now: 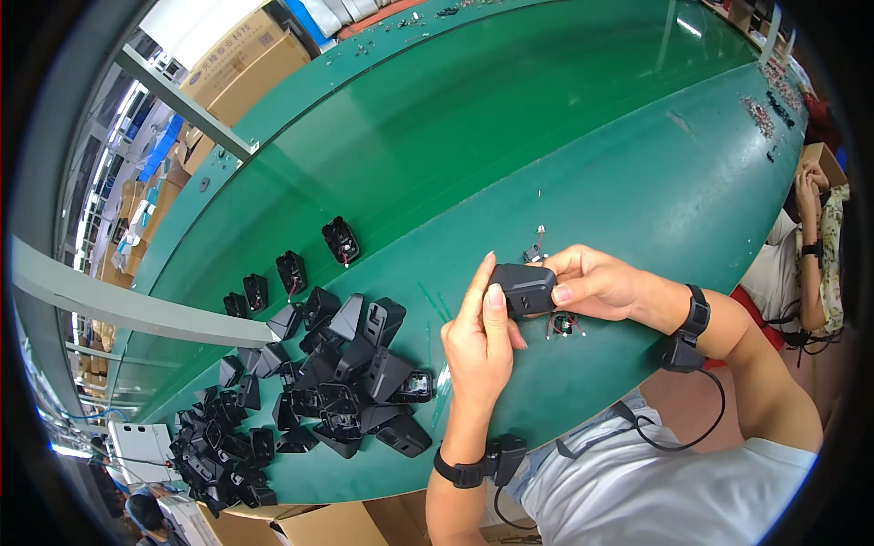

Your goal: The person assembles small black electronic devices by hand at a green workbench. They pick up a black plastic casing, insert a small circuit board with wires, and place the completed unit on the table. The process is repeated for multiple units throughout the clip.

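Note:
A black plastic housing (525, 291), boxy with a small slot in its face, is held up between my two hands above the green table. My left hand (481, 350) grips its left end with thumb and fingers. From the other side, my right hand (596, 284) pinches its right end. Just behind the housing, a small part with a red wire (533, 253) lies on the table. Another small wired part (565, 324) is on the near side, below my right hand. What is inside the held housing does not show.
Heaped black housings (350, 364) cover the table to my left, with another pile (218, 446) farther left. Several housings with wires (340, 240) stand in a row on the green belt (437, 136). A grey metal frame (137, 296) crosses the left side. Another person's hands (807, 196) are at far right.

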Demonstrator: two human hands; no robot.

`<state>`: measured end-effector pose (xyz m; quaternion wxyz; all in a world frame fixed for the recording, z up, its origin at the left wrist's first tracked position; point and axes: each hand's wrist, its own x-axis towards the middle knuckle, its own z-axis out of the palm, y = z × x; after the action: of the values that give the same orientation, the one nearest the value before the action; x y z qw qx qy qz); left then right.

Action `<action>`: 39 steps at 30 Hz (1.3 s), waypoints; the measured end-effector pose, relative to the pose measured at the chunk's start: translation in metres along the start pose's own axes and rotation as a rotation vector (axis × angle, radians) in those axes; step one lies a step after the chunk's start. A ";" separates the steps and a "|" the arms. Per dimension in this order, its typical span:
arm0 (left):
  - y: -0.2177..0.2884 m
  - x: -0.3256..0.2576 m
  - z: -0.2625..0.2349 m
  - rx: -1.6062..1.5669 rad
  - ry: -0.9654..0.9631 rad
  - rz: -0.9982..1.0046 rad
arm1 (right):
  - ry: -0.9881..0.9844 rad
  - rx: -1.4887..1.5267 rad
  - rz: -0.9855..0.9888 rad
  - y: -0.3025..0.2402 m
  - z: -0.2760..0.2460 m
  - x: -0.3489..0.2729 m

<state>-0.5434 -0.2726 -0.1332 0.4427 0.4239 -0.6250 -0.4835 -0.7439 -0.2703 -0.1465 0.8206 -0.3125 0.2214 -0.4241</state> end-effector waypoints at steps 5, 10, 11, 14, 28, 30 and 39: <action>-0.001 0.001 0.003 -0.055 -0.007 -0.024 | -0.023 0.028 -0.005 0.004 -0.007 -0.002; 0.007 0.003 0.004 0.088 0.085 0.074 | 0.028 -0.164 -0.101 -0.010 0.005 0.001; 0.006 0.005 -0.004 0.279 0.217 0.213 | 0.039 -0.328 -0.199 -0.018 0.022 0.008; 0.010 0.017 -0.044 0.808 0.571 0.441 | 0.110 -1.140 -0.522 -0.055 0.044 0.034; -0.032 0.014 -0.078 1.223 0.554 -0.149 | 0.136 -1.902 -0.499 -0.043 -0.034 0.231; -0.030 0.019 -0.071 1.177 0.562 -0.124 | 0.150 -1.957 -0.627 -0.054 -0.024 0.211; -0.041 0.024 -0.051 1.206 0.614 0.113 | -0.205 -1.799 -0.290 -0.070 -0.053 0.052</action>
<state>-0.4960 -0.3139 -0.1628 0.3105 0.6815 -0.6525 0.1157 -0.7884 -0.3625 -0.1399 0.2222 -0.8944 0.3530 -0.1611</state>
